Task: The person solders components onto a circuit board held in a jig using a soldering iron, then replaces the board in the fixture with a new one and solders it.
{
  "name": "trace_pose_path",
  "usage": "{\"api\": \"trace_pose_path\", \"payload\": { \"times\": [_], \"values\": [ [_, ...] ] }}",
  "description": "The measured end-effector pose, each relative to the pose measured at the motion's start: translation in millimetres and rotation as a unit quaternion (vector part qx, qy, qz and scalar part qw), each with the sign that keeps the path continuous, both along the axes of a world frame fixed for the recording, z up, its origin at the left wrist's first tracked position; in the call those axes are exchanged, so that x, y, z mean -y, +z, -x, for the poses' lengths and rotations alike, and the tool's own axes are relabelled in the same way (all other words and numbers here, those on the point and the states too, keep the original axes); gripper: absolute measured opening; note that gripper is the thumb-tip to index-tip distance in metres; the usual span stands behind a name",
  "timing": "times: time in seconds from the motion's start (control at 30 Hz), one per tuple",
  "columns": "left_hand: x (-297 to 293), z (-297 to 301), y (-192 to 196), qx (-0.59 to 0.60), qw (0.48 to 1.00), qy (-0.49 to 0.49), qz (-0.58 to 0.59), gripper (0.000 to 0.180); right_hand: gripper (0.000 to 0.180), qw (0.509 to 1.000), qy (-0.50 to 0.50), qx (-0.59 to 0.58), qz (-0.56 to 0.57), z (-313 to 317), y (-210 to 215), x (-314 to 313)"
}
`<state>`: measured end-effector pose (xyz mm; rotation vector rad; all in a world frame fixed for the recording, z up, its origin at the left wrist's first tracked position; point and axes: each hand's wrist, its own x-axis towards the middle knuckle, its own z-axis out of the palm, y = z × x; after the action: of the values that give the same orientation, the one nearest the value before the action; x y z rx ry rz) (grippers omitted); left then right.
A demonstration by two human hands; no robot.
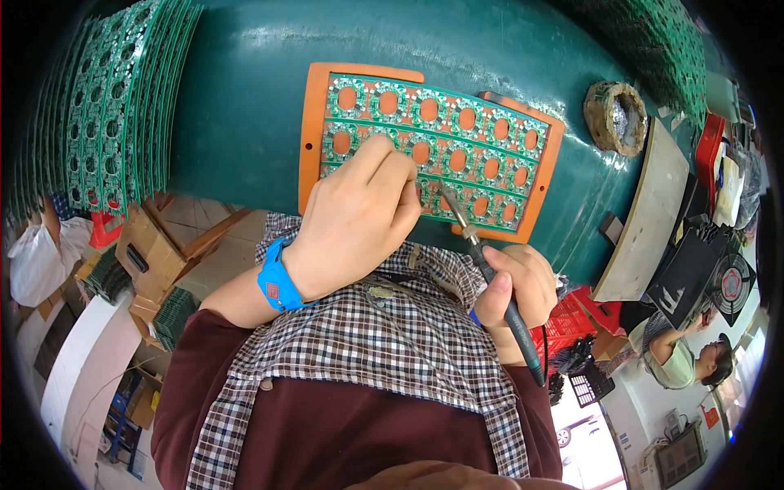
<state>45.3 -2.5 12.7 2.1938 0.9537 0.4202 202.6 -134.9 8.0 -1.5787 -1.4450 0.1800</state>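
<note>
A green circuit board panel (457,135) with rows of round cut-outs lies in an orange holder (314,114) on a dark green table (245,106). My left hand (355,216), with a blue wrist strap (276,282), rests on the panel's near left part, fingers curled as if pinching something too thin to make out. In my right hand (514,290) I grip a soldering iron (490,269). Its tip touches the panel's near row, just right of my left fingers.
A tall stack of green circuit board panels (114,114) leans at the table's left end. A round solder-tip cleaner holder (616,118) and a pale board (649,220) sit to the right. Cardboard boxes (151,253) stand on the floor; another person (686,359) sits at lower right.
</note>
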Motion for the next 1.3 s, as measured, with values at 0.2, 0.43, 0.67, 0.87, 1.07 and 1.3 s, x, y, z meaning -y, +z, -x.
{"api": "trace_pose_path", "payload": {
  "times": [0.2,0.43,0.67,0.87,1.07,1.3],
  "values": [
    [8,2,-2,0.003,0.999,-0.025,-0.042,0.011,0.012,0.999,0.042,-0.006,0.007,9,-3,4],
    [7,8,-3,0.027,0.999,-0.017,-0.007,0.013,0.011,0.999,0.026,0.0,0.02,9,-5,19],
    [14,18,-15,0.053,0.998,-0.006,-0.028,0.017,0.013,0.999,0.037,-0.008,0.001,16,-8,9],
    [16,19,-13,0.032,0.997,-0.033,-0.067,0.013,0.013,0.999,0.035,-0.016,0.011,18,-10,11],
    [2,23,-5,0.062,0.996,0.0,-0.069,0.016,0.012,1.0,0.023,-0.017,0.009,14,-5,11],
    [-12,4,-18,0.062,0.991,0.031,-0.113,0.013,0.013,1.0,-0.008,-0.024,0.014,8,-6,-15]
  ]
}}
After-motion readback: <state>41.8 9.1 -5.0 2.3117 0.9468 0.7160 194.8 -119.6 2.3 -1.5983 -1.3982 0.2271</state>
